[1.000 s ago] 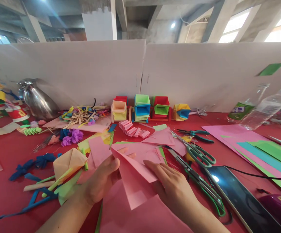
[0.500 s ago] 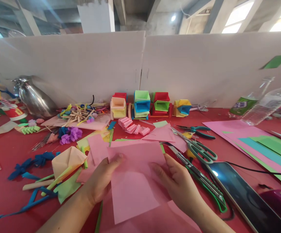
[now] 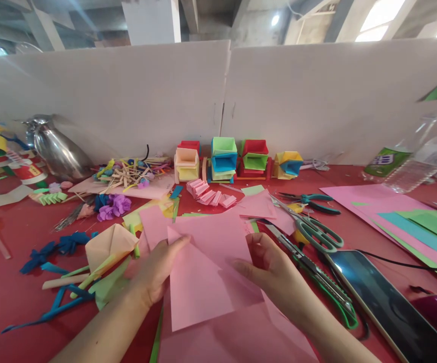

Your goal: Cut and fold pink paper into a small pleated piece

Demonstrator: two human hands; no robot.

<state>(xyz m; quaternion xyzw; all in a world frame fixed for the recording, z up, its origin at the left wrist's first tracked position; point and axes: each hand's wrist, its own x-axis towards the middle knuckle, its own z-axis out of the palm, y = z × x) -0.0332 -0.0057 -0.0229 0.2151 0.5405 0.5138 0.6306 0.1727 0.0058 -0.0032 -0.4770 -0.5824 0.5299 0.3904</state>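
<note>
Pink paper (image 3: 199, 290) is held up in front of me, with one piece or layer overlapping another along a slanting edge. My left hand (image 3: 162, 267) pinches its left side, the thumb lying on top. At the right edge, my right hand (image 3: 273, 264) grips the paper between a bent thumb and curled fingers. Beneath it lies a larger pink sheet (image 3: 237, 335) on the red table. Just beyond the hands are a bundle of small folded pink strips (image 3: 208, 194) and a loose pink piece (image 3: 258, 205).
Right of my right hand lie a green-handled utility knife (image 3: 309, 275), scissors (image 3: 318, 233), pliers (image 3: 312, 201) and a phone (image 3: 384, 302). Folded paper boxes (image 3: 224, 161) line the white partition (image 3: 127, 101). A metal jug (image 3: 57, 148) leans at the left; plastic bottles (image 3: 417, 161) stand right.
The paper's lower edge has risen and tilted, and a slanting edge between layers now shows across it. Both hands keep hold. The whole view has shifted slightly.
</note>
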